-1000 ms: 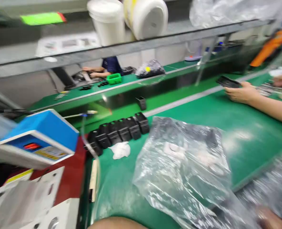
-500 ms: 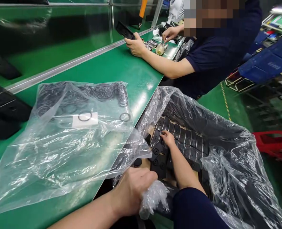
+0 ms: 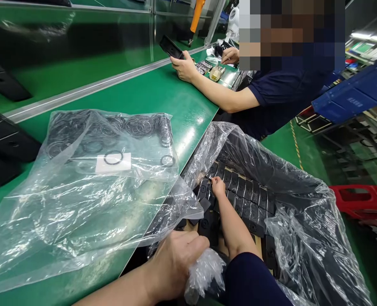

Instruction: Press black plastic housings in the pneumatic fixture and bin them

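Observation:
My left hand [image 3: 180, 259] is closed in a fist around a bunched end of clear plastic film [image 3: 206, 272] at the near edge of a plastic-lined container. My right hand [image 3: 218, 186] reaches down inside, its fingers pinched at the edge of a black plastic part [image 3: 204, 189] near the far left corner. Rows of similar black blocks [image 3: 246, 189], separated by thin clear film, fill the container beside it. Several looser black pieces [image 3: 208, 223] lie below the hand. My fingertips are partly hidden by the hand itself.
On the green table [image 3: 195, 100], a clear bag [image 3: 89, 204] holds many black rings. Black housings [image 3: 7, 144] stand at the left. Film liner [image 3: 316, 229] drapes over the container's right side. A co-worker's hand [image 3: 185, 67] holds a black housing [image 3: 171, 46] at the back.
My right hand has shifted slightly left among the black parts, and a loose block near it has changed position. My left hand keeps its grip. The co-worker's far hand has lifted off a beige item.

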A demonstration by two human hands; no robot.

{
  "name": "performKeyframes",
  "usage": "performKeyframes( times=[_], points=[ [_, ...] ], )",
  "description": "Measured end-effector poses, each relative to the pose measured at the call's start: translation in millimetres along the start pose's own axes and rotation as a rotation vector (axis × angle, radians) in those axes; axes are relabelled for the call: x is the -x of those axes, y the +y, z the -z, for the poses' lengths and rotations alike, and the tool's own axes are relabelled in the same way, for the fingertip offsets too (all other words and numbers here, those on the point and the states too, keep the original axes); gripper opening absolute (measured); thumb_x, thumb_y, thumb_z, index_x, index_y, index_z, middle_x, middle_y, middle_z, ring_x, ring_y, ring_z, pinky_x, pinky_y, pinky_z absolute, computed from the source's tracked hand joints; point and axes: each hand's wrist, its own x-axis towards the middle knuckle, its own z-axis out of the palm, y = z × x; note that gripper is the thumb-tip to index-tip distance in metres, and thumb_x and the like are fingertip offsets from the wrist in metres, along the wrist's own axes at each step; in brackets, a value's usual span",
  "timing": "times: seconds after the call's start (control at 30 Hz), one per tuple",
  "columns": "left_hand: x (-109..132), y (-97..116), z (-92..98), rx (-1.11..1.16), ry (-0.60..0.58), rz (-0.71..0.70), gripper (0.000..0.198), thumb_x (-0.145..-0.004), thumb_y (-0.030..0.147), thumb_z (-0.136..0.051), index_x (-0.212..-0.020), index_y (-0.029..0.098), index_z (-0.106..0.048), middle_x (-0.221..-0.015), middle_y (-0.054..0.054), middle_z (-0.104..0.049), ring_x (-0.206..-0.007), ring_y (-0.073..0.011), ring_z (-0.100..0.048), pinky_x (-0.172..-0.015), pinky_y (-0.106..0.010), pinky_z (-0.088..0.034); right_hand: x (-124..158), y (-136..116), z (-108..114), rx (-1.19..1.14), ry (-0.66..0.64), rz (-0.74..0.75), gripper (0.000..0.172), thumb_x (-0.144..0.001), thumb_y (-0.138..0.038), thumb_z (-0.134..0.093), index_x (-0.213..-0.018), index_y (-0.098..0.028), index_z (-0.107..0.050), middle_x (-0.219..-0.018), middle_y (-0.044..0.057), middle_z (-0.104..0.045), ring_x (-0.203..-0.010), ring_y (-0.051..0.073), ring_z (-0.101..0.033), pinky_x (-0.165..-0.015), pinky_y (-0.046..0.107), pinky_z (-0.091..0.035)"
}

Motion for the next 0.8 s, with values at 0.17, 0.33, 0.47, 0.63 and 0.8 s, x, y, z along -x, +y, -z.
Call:
performKeyframes(
  times=[0.17,0.33,0.47,0.63,0.8],
  points=[
    [1,1,-0.5,0.010,-0.008,0.011,0.016,-0.090,0.021,-0.040,-0.079,0.017,-0.050,-0.059,0.002,-0.043,-0.049,-0.0115,-0.037,-0.046,-0.027,-0.025,0,-16,4,-0.007,-0.076,0.102,0.032,-0.093,-0.045,-0.054,-0.105,-0.016,-0.063,-0.098,0.005,-0.067,-0.090,0.018,-0.064,-0.086,0.039,-0.051],
    [4,0,-2.9,0.012,-0.025,0.028,0.014,-0.089,0.019,-0.042,-0.079,0.017,-0.051,-0.060,0.001,-0.044,-0.051,-0.0119,-0.039,-0.047,-0.027,-0.026,-3,-31,3,-0.011,-0.153,0.171,0.026,-0.092,-0.039,-0.058,-0.101,-0.016,-0.064,-0.102,0.005,-0.066,-0.095,0.018,-0.063,-0.088,0.041,-0.050],
    [2,-1,-3.3,0.036,-0.005,0.024,0.015,-0.088,0.019,-0.041,-0.076,0.017,-0.048,-0.060,0.001,-0.044,-0.050,-0.0113,-0.039,-0.047,-0.027,-0.025,-2,-38,11,-0.062,-0.120,0.198,0.024,-0.093,-0.038,-0.058,-0.101,-0.016,-0.064,-0.102,0.005,-0.066,-0.093,0.018,-0.063,-0.087,0.039,-0.051],
    [1,-2,-2.0,0.055,-0.005,-0.002,0.012,-0.088,0.019,-0.043,-0.076,0.017,-0.047,-0.060,0.002,-0.042,-0.050,-0.0107,-0.039,-0.047,-0.026,-0.024,1,-43,30,-0.186,0.021,0.224,0.028,-0.095,-0.041,-0.053,-0.096,-0.015,-0.065,-0.090,0.003,-0.067,-0.083,0.016,-0.064,-0.082,0.036,-0.051],
    [3,-4,-3.6,0.038,0.020,-0.031,0.010,-0.089,0.017,-0.042,-0.079,0.017,-0.047,-0.060,0.002,-0.042,-0.050,-0.0097,-0.038,-0.047,-0.025,-0.024,-1,-47,43,-0.339,0.220,0.208,0.033,-0.092,-0.046,-0.050,-0.085,-0.017,-0.065,-0.077,0.000,-0.068,-0.072,0.015,-0.062,-0.072,0.027,-0.047]
  ],
)
